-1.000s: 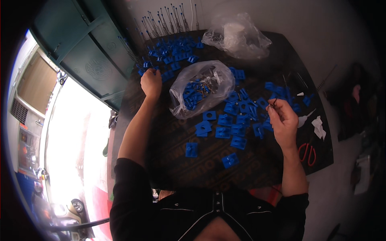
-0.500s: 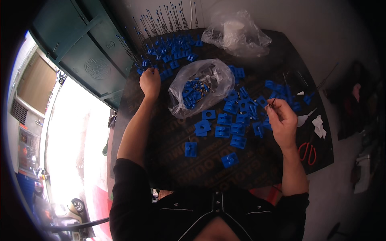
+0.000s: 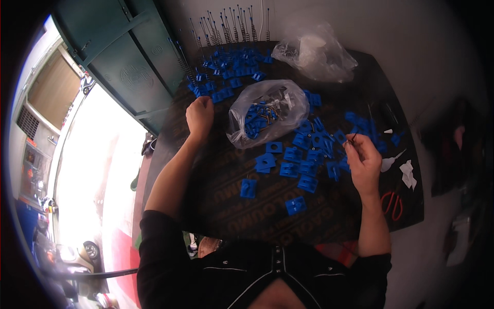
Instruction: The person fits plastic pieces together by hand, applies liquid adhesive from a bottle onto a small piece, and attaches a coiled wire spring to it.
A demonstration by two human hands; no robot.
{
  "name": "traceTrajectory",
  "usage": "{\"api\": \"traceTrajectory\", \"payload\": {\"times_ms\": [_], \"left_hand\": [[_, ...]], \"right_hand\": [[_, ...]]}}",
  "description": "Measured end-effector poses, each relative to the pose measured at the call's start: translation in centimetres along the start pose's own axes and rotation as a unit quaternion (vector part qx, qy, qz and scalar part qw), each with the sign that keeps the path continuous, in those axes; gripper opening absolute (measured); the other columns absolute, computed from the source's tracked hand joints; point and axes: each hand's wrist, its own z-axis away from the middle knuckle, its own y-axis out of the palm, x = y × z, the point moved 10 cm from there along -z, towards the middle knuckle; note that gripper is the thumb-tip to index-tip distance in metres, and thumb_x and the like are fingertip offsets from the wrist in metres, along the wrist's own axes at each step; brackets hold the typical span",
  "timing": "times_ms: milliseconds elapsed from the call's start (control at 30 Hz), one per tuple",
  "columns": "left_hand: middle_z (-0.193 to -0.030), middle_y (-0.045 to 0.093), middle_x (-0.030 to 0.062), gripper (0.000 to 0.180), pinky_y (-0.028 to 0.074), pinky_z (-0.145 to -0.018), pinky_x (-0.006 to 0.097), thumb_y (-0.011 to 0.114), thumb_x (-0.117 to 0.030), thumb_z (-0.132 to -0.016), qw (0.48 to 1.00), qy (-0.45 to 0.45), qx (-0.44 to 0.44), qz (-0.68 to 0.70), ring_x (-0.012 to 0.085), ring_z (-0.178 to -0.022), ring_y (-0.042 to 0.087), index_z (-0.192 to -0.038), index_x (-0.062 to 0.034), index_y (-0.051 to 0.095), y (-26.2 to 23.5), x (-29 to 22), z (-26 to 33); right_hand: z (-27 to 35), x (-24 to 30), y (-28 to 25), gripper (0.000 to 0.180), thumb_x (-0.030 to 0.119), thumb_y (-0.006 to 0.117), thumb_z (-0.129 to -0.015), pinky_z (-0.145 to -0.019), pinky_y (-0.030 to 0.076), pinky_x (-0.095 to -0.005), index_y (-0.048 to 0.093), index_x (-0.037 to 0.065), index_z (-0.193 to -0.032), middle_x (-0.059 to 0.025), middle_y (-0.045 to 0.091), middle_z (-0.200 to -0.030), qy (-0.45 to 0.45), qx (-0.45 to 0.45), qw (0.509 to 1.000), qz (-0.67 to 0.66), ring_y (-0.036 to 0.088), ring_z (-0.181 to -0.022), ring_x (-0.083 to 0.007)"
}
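My left hand is at the left of the table, fingers closed, next to the near edge of a group of blue plastic bases with upright springs. Its fingertips are hidden, so what they hold, if anything, does not show. My right hand pinches a small dark thin piece, too small to name, above the right side of a spread of blue plastic brackets. Between my hands lies an open clear plastic bag with blue parts and metal pins inside.
Flat blue square plates and two separate blue brackets lie nearer me. A second clear bag stands at the back. Red-handled scissors, crumpled white paper and a white nozzle are at the right. A green metal door borders the left.
The view has shifted slightly. My left hand has drawn back a little toward me from the spring pieces. My right hand stays nearly in place, still pinching the small dark piece.
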Motion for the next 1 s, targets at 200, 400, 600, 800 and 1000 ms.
{"api": "traceTrajectory", "payload": {"times_ms": [200, 400, 600, 800, 1000], "left_hand": [[-0.082, 0.068, 0.0193, 0.024, 0.051, -0.074, 0.041, 0.06, -0.022, -0.084, 0.999, -0.013, 0.029, 0.041, 0.0344, -0.08, 0.066, -0.091, -0.0017, 0.07, -2.0, -0.4, 3.1], [-0.068, 0.066, 0.0143, 0.021, 0.049, -0.061, 0.033, 0.061, -0.018, -0.084, 0.988, 0.02, 0.012, 0.15, 0.0248, -0.061, 0.065, -0.091, 0.0, 0.069, -5.8, -4.5, 5.8], [-0.075, 0.068, 0.0066, 0.02, 0.048, -0.061, 0.022, 0.06, -0.01, -0.088, 0.957, 0.027, 0.084, 0.276, 0.0067, -0.067, 0.06, -0.099, 0.0054, 0.066, -7.0, -10.3, 9.0], [-0.065, 0.065, 0.0142, 0.016, 0.047, -0.052, 0.028, 0.062, -0.011, -0.085, 0.925, 0.077, 0.133, 0.348, 0.0131, -0.054, 0.061, -0.094, 0.0016, 0.067, -6.3, -15.9, 12.6], [-0.073, 0.066, 0.0169, 0.015, 0.049, -0.057, 0.033, 0.061, -0.009, -0.084, 0.903, 0.128, 0.206, 0.353, 0.026, -0.062, 0.065, -0.093, 0.0018, 0.066, -4.5, -18.8, 15.5]], "right_hand": [[0.2, -0.2, 0.5, 0.012, -0.001, 0.06, -0.087, -0.056, 0.04, -0.0183, 0.061, -0.004, -0.099, 0.0003, 0.059, -0.076, 0.007, 0.01, 1.0, -0.018, 0.051, -0.063, -0.0024], [0.3, -0.7, 0.9, 0.013, 0.002, 0.058, -0.089, -0.056, 0.04, -0.0176, 0.06, -0.004, -0.101, 0.0022, 0.058, -0.077, 0.027, 0.021, 0.998, -0.046, 0.05, -0.063, -0.002], [0.4, -1.2, 1.7, 0.012, 0.002, 0.057, -0.09, -0.053, 0.038, -0.0174, 0.061, -0.003, -0.101, 0.0019, 0.058, -0.077, 0.061, 0.029, 0.994, -0.086, 0.047, -0.061, -0.0014], [0.8, -1.1, 2.8, 0.014, 0.005, 0.056, -0.091, -0.049, 0.036, -0.0168, 0.06, -0.002, -0.102, 0.0018, 0.057, -0.077, 0.065, 0.056, 0.988, -0.127, 0.045, -0.057, -0.0012], [1.6, -1.3, 4.4, 0.029, 0.009, 0.058, -0.089, -0.043, 0.037, -0.017, 0.051, -0.003, -0.115, -0.0032, 0.058, -0.08, 0.106, 0.096, 0.974, -0.178, 0.046, -0.052, -0.0028]]}}
